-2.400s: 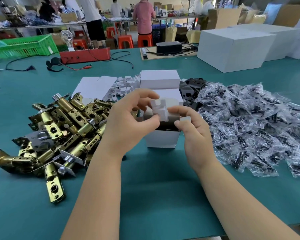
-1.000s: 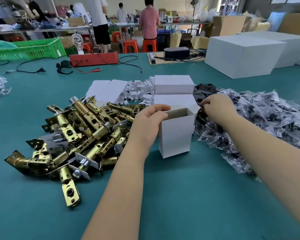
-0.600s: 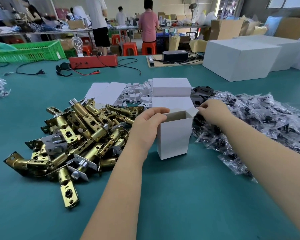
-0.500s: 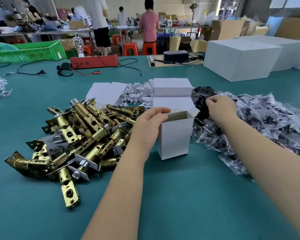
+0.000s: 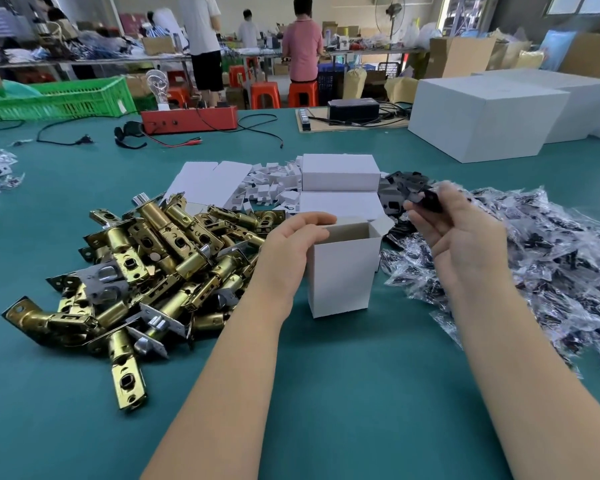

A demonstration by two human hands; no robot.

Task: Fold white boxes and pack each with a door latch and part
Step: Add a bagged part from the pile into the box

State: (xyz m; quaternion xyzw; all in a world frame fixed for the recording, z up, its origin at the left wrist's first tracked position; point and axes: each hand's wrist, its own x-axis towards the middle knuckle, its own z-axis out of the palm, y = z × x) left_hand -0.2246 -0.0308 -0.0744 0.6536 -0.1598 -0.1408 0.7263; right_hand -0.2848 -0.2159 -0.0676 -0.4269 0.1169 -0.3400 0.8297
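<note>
My left hand [image 5: 293,242] grips the rim of the upright open white cardboard box [image 5: 343,268] on the teal desk [image 5: 361,393]. Just right of it, my right hand [image 5: 465,233] pinches a small black part [image 5: 432,199] above the box's level.

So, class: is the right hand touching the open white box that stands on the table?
Apart. The head view shows the right hand raised beside the open white box, with black parts and bags visible between them.

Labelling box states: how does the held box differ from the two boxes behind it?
The held box stands upright with its top flaps open; the two boxes behind lie flat and closed, stacked. The left hand grips the held box at its rim; nothing touches the two behind. All are plain white cardboard.
</note>
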